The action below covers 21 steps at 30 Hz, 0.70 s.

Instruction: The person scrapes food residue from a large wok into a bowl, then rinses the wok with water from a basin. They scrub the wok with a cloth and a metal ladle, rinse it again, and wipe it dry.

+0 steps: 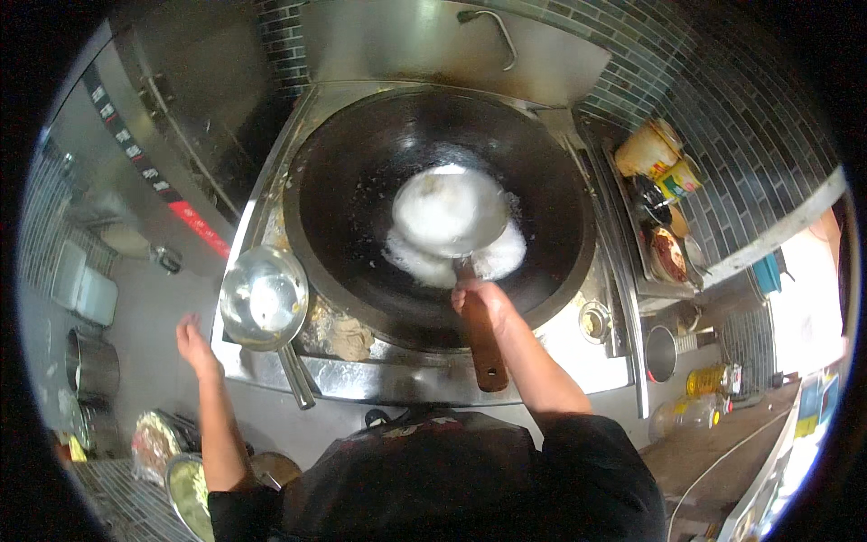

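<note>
A large dark wok [542, 271] sits in the steel stove top. My right hand [482, 301] grips the brown handle of a round metal ladle or scoop [447, 210], whose bowl is over the wok's middle. White foamy liquid [500, 254] lies in the wok around and below that bowl; the bowl's contents are too bright to tell. My left hand [193, 339] is off the stove's left edge, fingers apart, holding nothing. Nearest to it, a shiny metal pan with a handle [264, 298] rests on the stove's left corner, beside a crumpled tan cloth [351, 339].
Right of the wok, a tray [667, 288] holds a stained tub [648, 150], a yellow-green can [679, 179] and a bowl of red seasoning [669, 254]. A faucet [504, 40] is on the back panel. Bottles [684, 417] and a pot [660, 352] stand at lower right, a bowl of shredded vegetable [183, 488] at lower left.
</note>
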Motion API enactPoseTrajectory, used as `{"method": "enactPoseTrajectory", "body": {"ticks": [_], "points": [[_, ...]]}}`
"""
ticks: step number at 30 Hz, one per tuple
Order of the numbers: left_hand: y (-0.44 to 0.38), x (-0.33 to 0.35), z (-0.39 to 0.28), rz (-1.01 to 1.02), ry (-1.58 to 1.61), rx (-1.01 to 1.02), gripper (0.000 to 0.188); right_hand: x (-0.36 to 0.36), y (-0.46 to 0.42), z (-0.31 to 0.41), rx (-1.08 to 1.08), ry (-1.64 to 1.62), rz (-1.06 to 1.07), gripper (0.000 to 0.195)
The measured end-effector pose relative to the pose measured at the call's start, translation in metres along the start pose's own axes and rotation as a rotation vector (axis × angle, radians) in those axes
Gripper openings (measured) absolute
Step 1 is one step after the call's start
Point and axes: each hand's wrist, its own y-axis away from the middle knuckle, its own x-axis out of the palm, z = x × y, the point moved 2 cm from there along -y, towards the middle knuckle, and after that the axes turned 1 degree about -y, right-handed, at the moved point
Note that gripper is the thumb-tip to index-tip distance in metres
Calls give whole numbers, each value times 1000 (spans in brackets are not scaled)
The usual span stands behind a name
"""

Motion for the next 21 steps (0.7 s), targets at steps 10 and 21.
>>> {"method": "enactPoseTrajectory", "body": {"ticks": [10, 21], "points": [[207, 233, -127, 1212, 300, -875, 32, 74, 20, 18, -342, 265, 91, 12], [276, 265, -110, 1211, 551, -1243, 26, 25, -8, -20, -159, 407, 21, 26]]}}
